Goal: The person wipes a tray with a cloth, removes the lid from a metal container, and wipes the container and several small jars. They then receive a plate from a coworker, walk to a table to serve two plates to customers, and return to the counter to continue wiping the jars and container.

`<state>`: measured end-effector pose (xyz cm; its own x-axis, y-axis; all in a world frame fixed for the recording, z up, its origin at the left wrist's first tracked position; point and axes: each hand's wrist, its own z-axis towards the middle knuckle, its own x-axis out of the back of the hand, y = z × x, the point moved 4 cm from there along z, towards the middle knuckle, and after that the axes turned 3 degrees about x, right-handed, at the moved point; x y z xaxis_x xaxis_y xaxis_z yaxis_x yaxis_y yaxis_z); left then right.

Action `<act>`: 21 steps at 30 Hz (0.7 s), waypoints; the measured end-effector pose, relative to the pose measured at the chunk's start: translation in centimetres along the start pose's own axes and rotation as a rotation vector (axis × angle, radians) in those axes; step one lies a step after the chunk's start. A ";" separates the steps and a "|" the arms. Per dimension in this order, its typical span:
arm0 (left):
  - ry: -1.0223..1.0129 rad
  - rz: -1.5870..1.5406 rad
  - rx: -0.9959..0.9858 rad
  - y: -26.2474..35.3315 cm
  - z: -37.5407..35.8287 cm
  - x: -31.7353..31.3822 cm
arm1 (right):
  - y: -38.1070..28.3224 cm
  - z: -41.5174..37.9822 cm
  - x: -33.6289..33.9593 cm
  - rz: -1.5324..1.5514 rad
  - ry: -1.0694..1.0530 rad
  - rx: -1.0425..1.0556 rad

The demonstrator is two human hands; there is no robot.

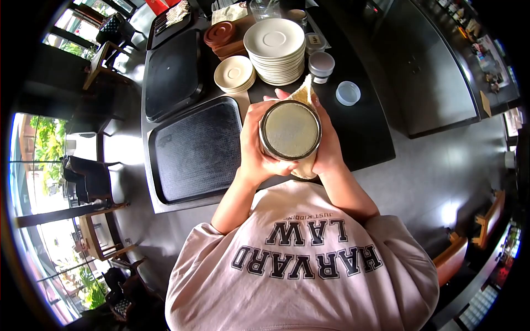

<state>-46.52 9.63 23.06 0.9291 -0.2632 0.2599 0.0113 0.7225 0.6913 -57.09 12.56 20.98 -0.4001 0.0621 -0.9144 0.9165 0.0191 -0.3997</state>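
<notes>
A round canister (290, 130) with a dull beige end and a dark metal rim faces up toward me, held over the near side of the table. My left hand (253, 144) wraps round its left side, thumb along the lower edge. On the right, my right hand (329, 144) is closed round a yellowish-white cloth (303, 92) and presses it to the canister's side. The cloth sticks out above and below the canister. Most of the canister's body is hidden under its end and my hands.
Black trays (193, 151) lie on the table's left half. A tall stack of white plates (274, 39), small saucers (234, 73) and brown dishes (220, 34) stand beyond my hands. A lidded tub (321, 65) and a clear cup (348, 93) are to the right.
</notes>
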 end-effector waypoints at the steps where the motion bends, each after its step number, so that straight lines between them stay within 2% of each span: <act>1: -0.005 0.116 -0.057 0.3 0.1 0.1 | 0.0 0.0 -0.1 0.047 0.007 0.018; 3: 0.038 0.028 0.073 -0.1 -0.2 0.3 | -0.3 -0.5 0.1 -0.012 -0.086 0.067; 5: 0.262 -0.409 0.434 1.1 0.0 -0.3 | -0.5 -0.9 -0.2 -0.089 -0.186 0.137; 6: 0.188 -0.336 0.406 0.5 -0.3 0.1 | -0.5 -1.0 0.0 -0.119 -0.169 0.123; 9: 0.148 -0.321 0.423 0.4 -1.1 -0.6 | -0.1 -1.2 -0.4 -0.191 -0.146 0.182; 11: 0.180 -0.176 0.312 -1.2 -2.5 -0.7 | 0.2 -0.8 -0.2 -0.087 -0.101 0.141; 13: 0.127 -0.212 0.210 0.5 -1.6 -1.4 | 0.0 -0.5 0.3 0.085 -0.044 0.024; 14: 0.023 0.051 0.005 1.6 -1.0 -1.2 | -0.3 -0.4 0.3 0.000 0.013 0.018; 15: 0.078 0.014 -0.009 1.7 -1.0 -1.5 | -0.5 -0.6 0.2 -0.169 -0.046 -0.017; 19: 0.069 0.092 0.046 1.1 -0.8 -0.6 | 0.3 -0.2 1.0 -0.130 -0.019 0.042; 20: 0.205 -0.114 0.124 0.0 -1.1 -0.7 | 0.2 -0.5 0.8 -0.142 -0.071 0.074; 21: 0.245 -0.157 0.194 0.1 -0.8 -0.4 | -0.1 -0.8 -0.2 -0.153 -0.122 0.106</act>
<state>-46.61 10.33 22.48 0.9829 -0.1834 -0.0133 0.1127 0.5438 0.8316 -57.12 13.32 21.27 -0.5386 -0.0550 -0.8408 0.8414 -0.0869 -0.5333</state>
